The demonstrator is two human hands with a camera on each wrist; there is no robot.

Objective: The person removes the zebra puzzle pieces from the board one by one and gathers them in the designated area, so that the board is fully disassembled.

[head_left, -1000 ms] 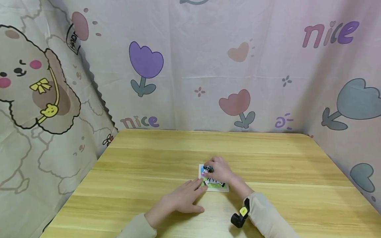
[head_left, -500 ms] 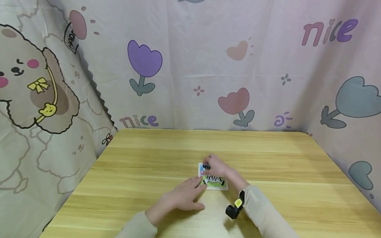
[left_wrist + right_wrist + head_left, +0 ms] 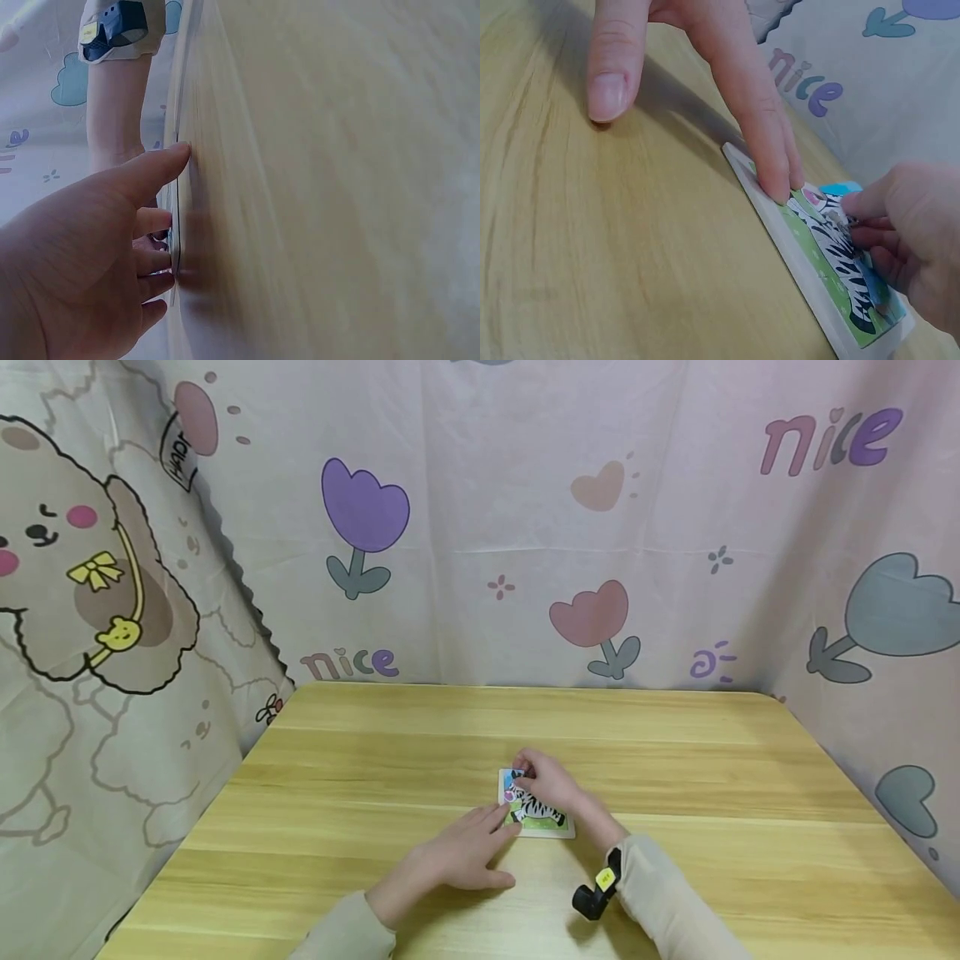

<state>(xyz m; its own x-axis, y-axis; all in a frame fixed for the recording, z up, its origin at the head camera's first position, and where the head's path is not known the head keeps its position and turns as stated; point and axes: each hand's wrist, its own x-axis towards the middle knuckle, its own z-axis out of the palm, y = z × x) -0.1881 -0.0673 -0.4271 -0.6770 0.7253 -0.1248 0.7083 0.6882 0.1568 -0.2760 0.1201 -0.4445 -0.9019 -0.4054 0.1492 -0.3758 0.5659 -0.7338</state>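
Observation:
A small zebra picture puzzle in a white-edged board (image 3: 551,836) lies on the table in the head view. My left hand (image 3: 467,852) is spread flat, its fingertips on the board's near left corner and its thumb out on the wood. My right hand (image 3: 551,782) pinches the puzzle piece (image 3: 510,782) with blue background and zebra head at the upper left of the picture. In the right wrist view, that piece's blue corner (image 3: 838,188) shows by the thumb, while the curled fingers hide part of the picture.
The wooden table (image 3: 360,760) spreads around the board on all sides. A printed curtain (image 3: 465,510) hangs behind its far edge. A black wrist camera (image 3: 597,893) juts out from my right sleeve, low over the table.
The right hand moved slightly left and away, then turned the zebra-head piece so it lines up with the striped body. The left hand has stayed on the board's corner.

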